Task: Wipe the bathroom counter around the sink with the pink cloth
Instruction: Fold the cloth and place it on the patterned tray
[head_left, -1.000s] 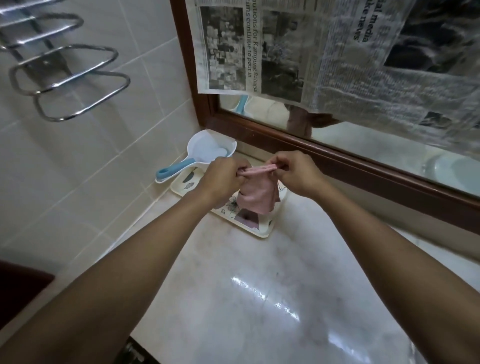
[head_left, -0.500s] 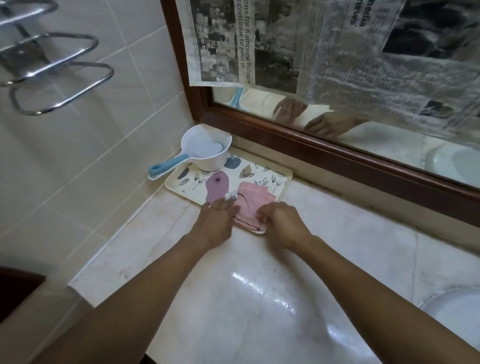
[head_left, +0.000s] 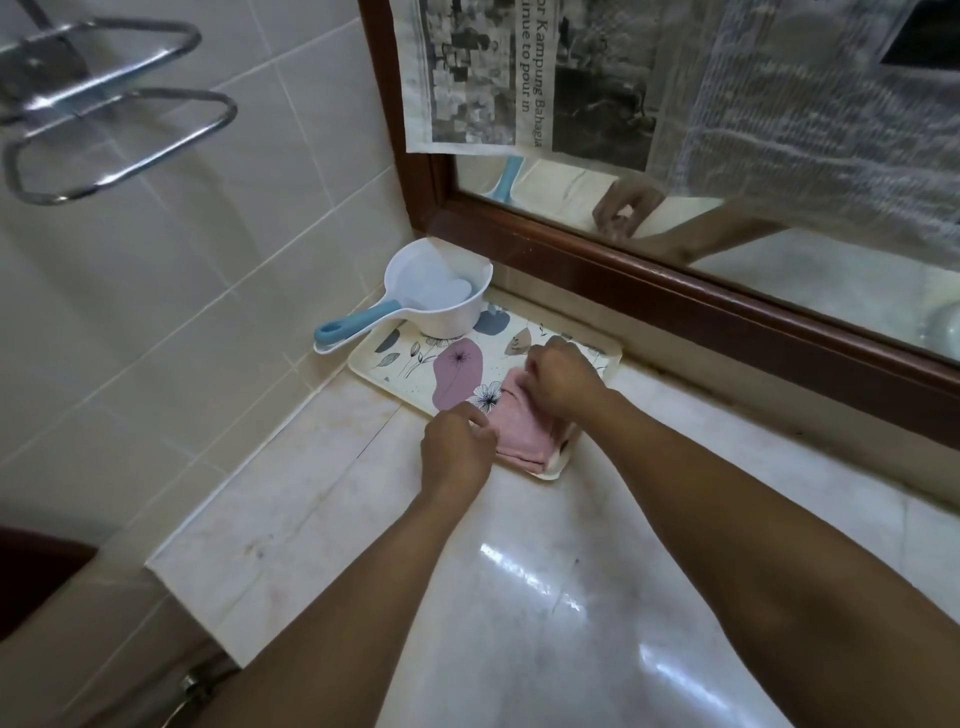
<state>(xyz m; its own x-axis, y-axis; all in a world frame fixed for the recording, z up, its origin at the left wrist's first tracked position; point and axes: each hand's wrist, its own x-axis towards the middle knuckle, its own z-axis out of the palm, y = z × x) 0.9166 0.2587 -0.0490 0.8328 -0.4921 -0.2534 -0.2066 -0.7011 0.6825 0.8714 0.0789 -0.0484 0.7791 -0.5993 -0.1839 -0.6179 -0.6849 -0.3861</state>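
Note:
The pink cloth (head_left: 524, 430) lies folded on the right end of a floral tray (head_left: 395, 364) at the back of the marble counter (head_left: 467, 597). My right hand (head_left: 563, 382) rests on top of the cloth, fingers curled down onto it. My left hand (head_left: 457, 449) sits at the cloth's left edge on the tray's front rim, fingers bent and touching the cloth. The sink is out of view.
A white dipper with a blue handle (head_left: 431, 304) stands on the tray's far left corner. A wood-framed mirror (head_left: 675, 291) with newspaper (head_left: 597, 78) stuck over it runs behind. A chrome towel rack (head_left: 114, 135) juts from the tiled left wall. The counter's left edge (head_left: 171, 577) drops off.
Both hands lowered the hanging cloth onto the tray and folded it flat. The right hand has moved onto its top; the left stays at its edge.

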